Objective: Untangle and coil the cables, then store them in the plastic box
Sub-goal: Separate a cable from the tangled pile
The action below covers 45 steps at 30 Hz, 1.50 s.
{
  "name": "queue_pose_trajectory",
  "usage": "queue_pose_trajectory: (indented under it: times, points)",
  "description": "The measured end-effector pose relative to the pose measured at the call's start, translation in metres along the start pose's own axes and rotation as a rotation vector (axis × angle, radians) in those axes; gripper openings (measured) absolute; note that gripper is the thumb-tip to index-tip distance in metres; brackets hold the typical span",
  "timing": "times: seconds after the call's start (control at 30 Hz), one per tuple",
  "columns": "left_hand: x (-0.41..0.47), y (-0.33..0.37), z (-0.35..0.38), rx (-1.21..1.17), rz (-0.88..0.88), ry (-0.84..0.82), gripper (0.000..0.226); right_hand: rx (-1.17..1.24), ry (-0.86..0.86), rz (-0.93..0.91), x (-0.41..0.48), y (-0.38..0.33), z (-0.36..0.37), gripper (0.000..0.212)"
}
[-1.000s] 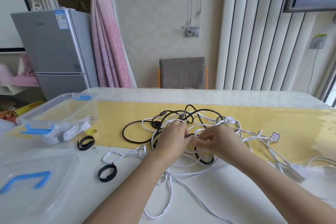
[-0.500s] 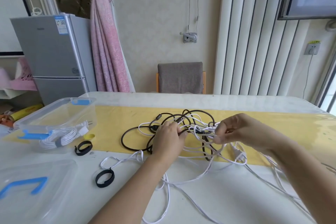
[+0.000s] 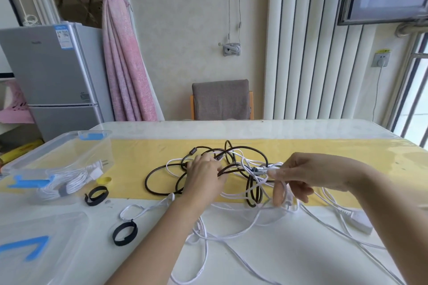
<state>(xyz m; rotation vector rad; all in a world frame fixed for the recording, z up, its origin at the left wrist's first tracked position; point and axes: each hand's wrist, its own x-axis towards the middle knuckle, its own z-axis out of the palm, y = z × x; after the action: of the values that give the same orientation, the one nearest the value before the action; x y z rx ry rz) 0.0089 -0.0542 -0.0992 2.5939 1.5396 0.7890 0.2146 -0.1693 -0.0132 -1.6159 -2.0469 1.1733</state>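
A tangle of one dark braided cable [image 3: 162, 170] and several white cables [image 3: 234, 233] lies mid-table on the yellow runner. My left hand [image 3: 205, 178] presses down on the tangle's left part, fingers closed on dark strands. To the right, my right hand [image 3: 308, 174] pinches a white cable end near a small grey connector [image 3: 258, 171] and holds it slightly above the table. The clear plastic box [image 3: 69, 146] with blue latches stands at the left. Inside it lies a coiled white cable [image 3: 67, 183] bound with a grey strap.
The box's clear lid [image 3: 34, 250] lies at the near left. Two black strap loops [image 3: 97, 195] [image 3: 125, 233] and a small yellow cap [image 3: 104, 180] rest between box and tangle. A white plug block [image 3: 361, 222] lies at the right. A grey chair [image 3: 222, 99] stands behind the table.
My right hand has drawn a white cable end out to the right, away from the left hand, lifting strands. The left hand stayed on the tangle. The camera tilted up slightly.
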Motion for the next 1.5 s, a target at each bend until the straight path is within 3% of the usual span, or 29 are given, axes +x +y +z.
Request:
queue_pose_trajectory:
  times: [0.07, 0.17, 0.23, 0.3, 0.37, 0.47, 0.53, 0.63, 0.73, 0.87, 1.0, 1.1, 1.23, 1.5]
  points:
    - [-0.003, 0.008, 0.0, -0.057, 0.064, -0.018, 0.025, -0.1, 0.071, 0.065, -0.003, -0.004, 0.0, 0.064]
    - [-0.009, 0.023, 0.003, -0.308, 0.083, -0.088, 0.025, -0.055, 0.049, 0.086, -0.002, -0.008, 0.004, 0.057]
    - [-0.011, 0.029, 0.006, -0.419, 0.064, -0.101, 0.019, 0.0, 0.274, 0.082, 0.009, -0.002, 0.004, 0.042]
    - [-0.01, 0.03, 0.007, -0.492, 0.04, -0.09, 0.016, 0.011, 0.642, 0.071, 0.027, 0.014, -0.002, 0.029]
    - [-0.011, 0.029, 0.007, -0.567, 0.025, -0.104, 0.016, -0.051, 0.761, 0.109, 0.042, 0.031, -0.009, 0.018]
    - [-0.01, 0.025, 0.012, -0.648, -0.009, -0.16, 0.017, -0.05, 0.687, 0.113, 0.056, 0.047, -0.007, 0.008]
    - [-0.008, 0.022, 0.015, -0.709, -0.042, -0.191, 0.022, -0.026, 0.767, 0.088, 0.062, 0.051, -0.003, 0.004]
    - [-0.006, 0.02, 0.013, -0.878, -0.087, -0.213, 0.044, -0.005, 0.834, 0.162, 0.072, 0.055, 0.0, 0.03]
    - [-0.004, 0.018, 0.014, -0.996, -0.125, -0.251, 0.051, -0.011, 0.737, 0.245, 0.072, 0.058, -0.001, 0.033]
    - [-0.005, 0.018, 0.016, -1.041, -0.12, -0.243, 0.035, -0.073, 0.495, 0.264, 0.063, 0.057, -0.01, 0.008]
    - [-0.004, 0.019, 0.014, -1.088, -0.13, -0.21, 0.033, -0.302, 0.391, 0.317, 0.063, 0.05, -0.005, 0.02]
    - [-0.001, 0.015, 0.016, -1.084, -0.147, -0.206, 0.039, -0.441, 0.439, 0.301, 0.067, 0.051, 0.002, 0.02]
    - [0.0, 0.012, 0.018, -1.098, -0.13, -0.224, 0.042, -0.357, 0.573, 0.224, 0.063, 0.054, -0.005, 0.018]
    - [0.0, 0.015, 0.017, -1.158, -0.124, -0.248, 0.047, -0.252, 0.656, 0.001, 0.05, 0.039, -0.013, 0.014]
